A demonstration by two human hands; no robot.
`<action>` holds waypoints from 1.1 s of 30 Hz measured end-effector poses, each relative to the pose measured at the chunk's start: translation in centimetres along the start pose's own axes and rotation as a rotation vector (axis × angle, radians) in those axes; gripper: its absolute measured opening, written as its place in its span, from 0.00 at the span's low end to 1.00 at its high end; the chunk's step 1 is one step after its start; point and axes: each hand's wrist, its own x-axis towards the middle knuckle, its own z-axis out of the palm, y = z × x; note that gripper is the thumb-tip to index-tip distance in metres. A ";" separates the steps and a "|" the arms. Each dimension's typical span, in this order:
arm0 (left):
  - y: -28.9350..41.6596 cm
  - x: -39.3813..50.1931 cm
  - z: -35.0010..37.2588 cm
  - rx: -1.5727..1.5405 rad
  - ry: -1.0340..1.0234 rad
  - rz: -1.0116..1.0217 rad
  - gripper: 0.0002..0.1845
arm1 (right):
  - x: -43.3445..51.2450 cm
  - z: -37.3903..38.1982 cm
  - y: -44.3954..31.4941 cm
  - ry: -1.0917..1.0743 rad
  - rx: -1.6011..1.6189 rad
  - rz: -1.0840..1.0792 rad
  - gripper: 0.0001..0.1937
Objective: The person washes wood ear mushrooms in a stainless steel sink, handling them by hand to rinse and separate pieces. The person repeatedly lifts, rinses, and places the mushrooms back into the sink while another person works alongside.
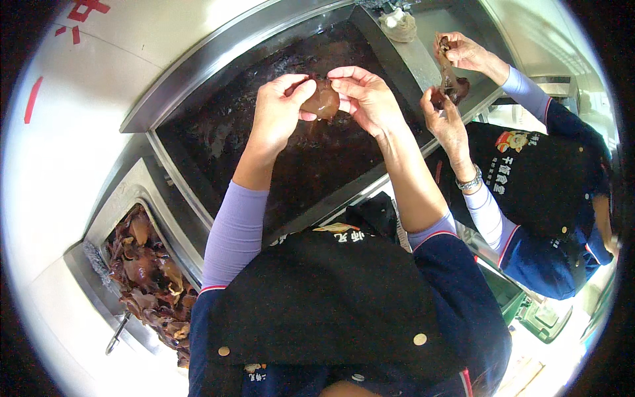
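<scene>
Both my hands are raised over a large stainless steel sink (297, 168) with dark water and dark pieces in it. Between them is a wet brown piece of wood ear fungus (321, 101). My left hand (285, 101) pinches its left edge between thumb and fingers. At its upper right edge, my right hand (364, 97) grips it with thumb and fingertips. To the lower left, a steel container (163, 223) is heaped with more brown wood ear fungus (149, 278).
At the right a co-worker's hands (454, 119) hold another brown fungus piece (449, 82). A cloth bundle (398, 26) lies on the sink's far right ledge. A metal handle (118, 333) sticks out beside the heap. A green bin (540, 317) stands at the lower right.
</scene>
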 end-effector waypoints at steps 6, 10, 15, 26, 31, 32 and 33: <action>0.1 0.0 0.1 -0.110 0.077 -0.020 0.12 | -1.1 0.5 0.1 -0.030 0.065 -0.008 0.11; -0.5 0.0 0.0 -0.246 0.065 0.017 0.10 | -2.1 1.6 1.4 0.057 -0.222 0.063 0.10; -1.3 -0.6 0.4 -0.199 0.076 0.131 0.09 | -1.4 2.9 3.0 0.040 -0.096 -0.160 0.07; -0.9 -0.8 1.9 -0.202 0.130 0.241 0.11 | -0.8 3.5 3.0 0.118 0.079 -0.144 0.07; -1.4 -0.7 1.7 -0.120 0.151 0.245 0.11 | -0.7 3.5 3.3 0.049 -0.179 -0.301 0.05; -1.6 -0.9 1.9 -0.131 0.144 0.249 0.11 | -0.5 3.5 3.3 0.079 -0.222 -0.338 0.04; -1.7 -1.0 2.0 -0.142 0.129 0.246 0.10 | -0.4 3.5 3.2 0.098 -0.212 -0.298 0.03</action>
